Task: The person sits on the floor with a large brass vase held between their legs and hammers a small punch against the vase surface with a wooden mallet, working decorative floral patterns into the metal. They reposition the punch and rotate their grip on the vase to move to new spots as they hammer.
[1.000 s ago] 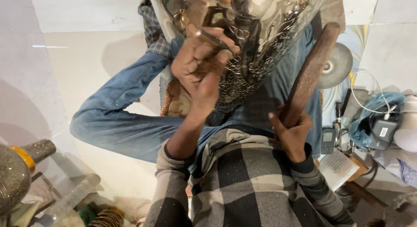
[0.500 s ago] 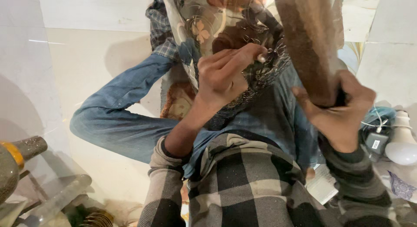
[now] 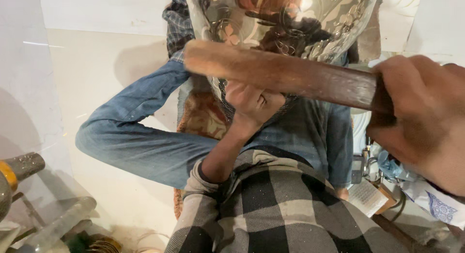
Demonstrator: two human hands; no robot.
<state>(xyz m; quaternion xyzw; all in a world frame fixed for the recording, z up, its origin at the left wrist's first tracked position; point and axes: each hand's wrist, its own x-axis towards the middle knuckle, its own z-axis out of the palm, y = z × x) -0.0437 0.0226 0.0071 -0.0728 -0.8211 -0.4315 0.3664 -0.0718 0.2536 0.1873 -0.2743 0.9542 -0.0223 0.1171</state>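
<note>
Overhead, a wooden bar crosses an engraved metal vessel

Seen from above, a person sits cross-legged on the pale floor (image 3: 116, 78), a shiny engraved metal vessel (image 3: 286, 20) held up between the knees. The right hand (image 3: 421, 122) — large and close to the camera, to the right of the vessel — has its grip clamped around one end of a brown wooden bar (image 3: 281, 74). The bar's long axis runs nearly level, slanting slightly upward to the left, so its free end lies across the vessel's lower front and just past its left edge. Whether wood touches metal cannot be told.

The left hand (image 3: 252, 103) sits directly below the vessel and behind the bar, fingers curled together against the vessel's underside — the nearer hand to the metal. What it pinches, if anything, is hidden.

Counted: one vessel, one bar, two hands. Well left of the vessel, at the frame's edge, a grey cylindrical machine part (image 3: 22, 166) with a yellow band shows; right of the vessel, low down, lie a small paper booklet (image 3: 365, 197) and tangled cables.
</note>
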